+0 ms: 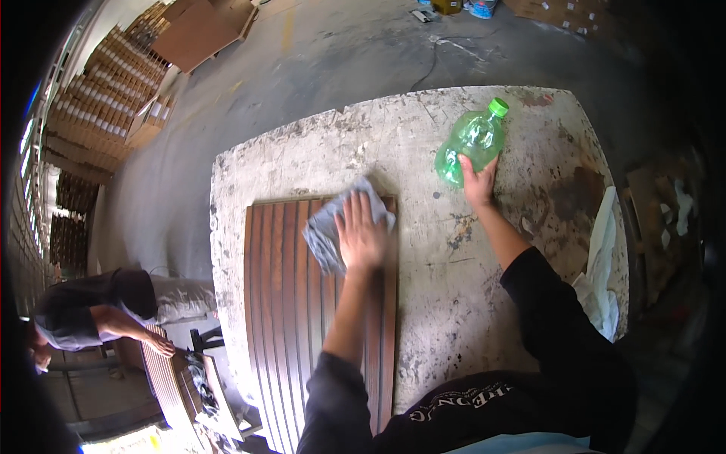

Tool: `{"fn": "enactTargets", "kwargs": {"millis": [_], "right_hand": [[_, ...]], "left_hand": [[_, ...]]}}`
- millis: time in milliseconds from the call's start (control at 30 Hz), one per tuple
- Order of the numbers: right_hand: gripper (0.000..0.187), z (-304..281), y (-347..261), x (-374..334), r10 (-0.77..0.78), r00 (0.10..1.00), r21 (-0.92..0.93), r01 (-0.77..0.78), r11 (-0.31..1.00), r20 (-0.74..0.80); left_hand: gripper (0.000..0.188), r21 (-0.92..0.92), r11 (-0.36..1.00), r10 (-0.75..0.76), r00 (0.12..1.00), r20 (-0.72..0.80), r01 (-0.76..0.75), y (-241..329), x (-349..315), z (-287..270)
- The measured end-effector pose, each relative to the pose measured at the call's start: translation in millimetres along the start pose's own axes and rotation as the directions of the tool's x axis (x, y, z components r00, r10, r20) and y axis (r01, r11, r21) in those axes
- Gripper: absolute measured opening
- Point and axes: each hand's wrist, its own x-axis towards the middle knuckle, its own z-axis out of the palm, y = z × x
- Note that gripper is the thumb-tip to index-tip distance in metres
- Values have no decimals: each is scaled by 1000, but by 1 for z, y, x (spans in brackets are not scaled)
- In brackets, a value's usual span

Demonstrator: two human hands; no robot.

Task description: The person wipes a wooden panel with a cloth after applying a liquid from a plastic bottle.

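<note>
My left hand [359, 233] lies flat, fingers stretched out, on a crumpled grey cloth [324, 236]. The cloth rests on the far end of a dark brown slatted wooden panel [280, 303], whose grooves run toward me. Over at the far right of the table, my right hand [479, 181] grips a green see-through plastic bottle [476, 136] with a bright green cap. The bottle is tilted, its cap pointing away and to the right. Its thumb shows in front, while the other fingers are partly hidden behind the bottle.
The panel lies on a stained, paint-marked white table [446, 303]. White crumpled sheeting [601, 257] hangs at the right edge. A person [91, 310] bends over another slatted panel [162, 367] at the left. Stacked boxes [106, 98] stand at the far left, and a cable [432, 64] crosses the floor.
</note>
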Motion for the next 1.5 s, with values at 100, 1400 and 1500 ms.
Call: {"fn": "enactTargets", "kwargs": {"millis": [100,1400,1500], "right_hand": [[86,-24,3,11,4,999,32,-6,999,38],[43,-37,-221,-77,106,-98,57,939,338,990],[41,-23,-223,-52,216,70,-138,938,319,974]], "left_hand": [[70,-19,1000,14,985,174,-10,21,-110,-8],[67,173,692,-708,706,-24,701,-76,-281,-70],[67,164,707,-691,721,-49,688,-77,-282,-72]]}}
